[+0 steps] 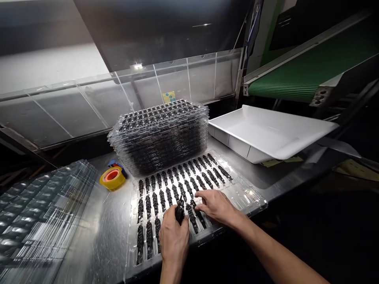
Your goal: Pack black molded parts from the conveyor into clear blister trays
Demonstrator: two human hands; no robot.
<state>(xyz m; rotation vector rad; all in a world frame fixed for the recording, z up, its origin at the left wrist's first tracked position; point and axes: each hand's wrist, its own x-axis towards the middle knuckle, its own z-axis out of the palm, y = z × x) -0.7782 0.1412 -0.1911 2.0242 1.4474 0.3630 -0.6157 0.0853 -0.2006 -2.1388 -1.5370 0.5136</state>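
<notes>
A clear plastic tray (239,197) lies in front of me, with rows of narrow black plastic parts (162,199) in its slots. My left hand (174,232) is over the near row, its fingers closed around a black plastic part (179,212) that points up and away. Whether more parts are inside that grip is hidden. To its right, my right hand (217,206) has thumb and index finger at the upper end of another black part (199,216), lying in a near-row slot. Between both hands, one more black part (192,219) sits in its slot.
A tall stack of filled clear trays (160,138) stands behind. Empty-looking clear trays (44,213) are piled left, beside a yellow tape roll (113,178) and a blue object (118,165). A white bin (266,128) stands right, below a green conveyor belt (314,67).
</notes>
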